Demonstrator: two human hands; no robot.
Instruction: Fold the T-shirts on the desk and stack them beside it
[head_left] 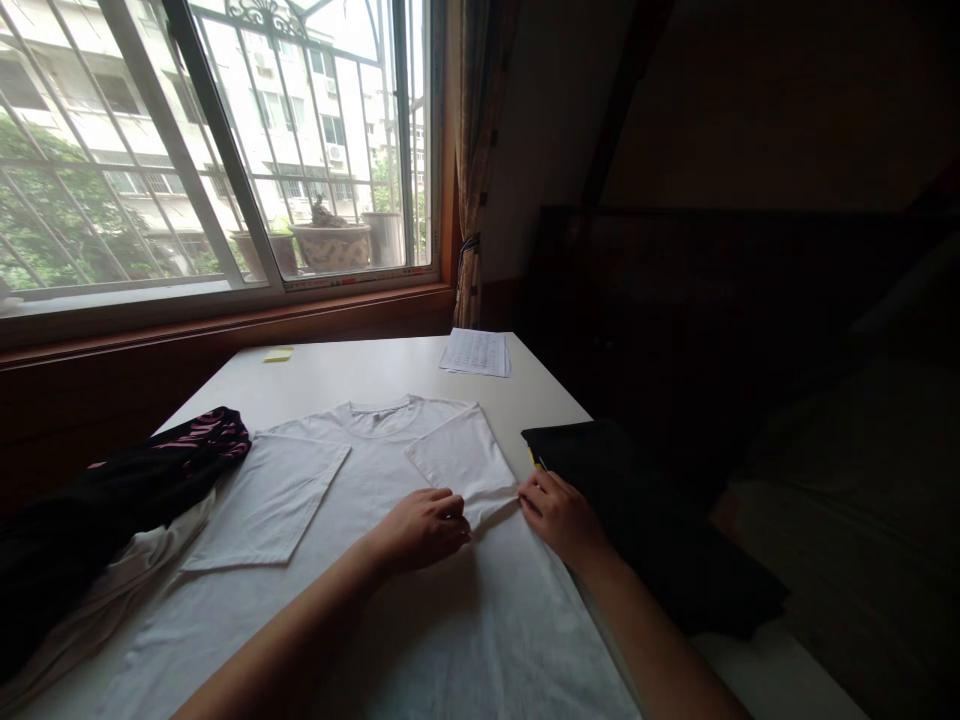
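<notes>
A white T-shirt (375, 480) lies spread on the white table, its collar toward the window and both sleeves folded inward over the body. My left hand (427, 525) has its fingers curled on the hem of the right-hand sleeve, pinching the cloth. At the shirt's right edge, my right hand (559, 515) pinches the corner of that same sleeve. Between the two hands the sleeve edge is drawn into a small crease. Dark folded cloth (645, 520) lies just right of my right hand, with a bit of yellow at its edge.
Black clothing with pink print (187, 450) is heaped at the left, over pale cloth (142, 560). Printed papers (476, 353) and a yellow note (278, 355) lie toward the far edge of the white table (360, 362). A barred window and curtain (471, 200) stand beyond.
</notes>
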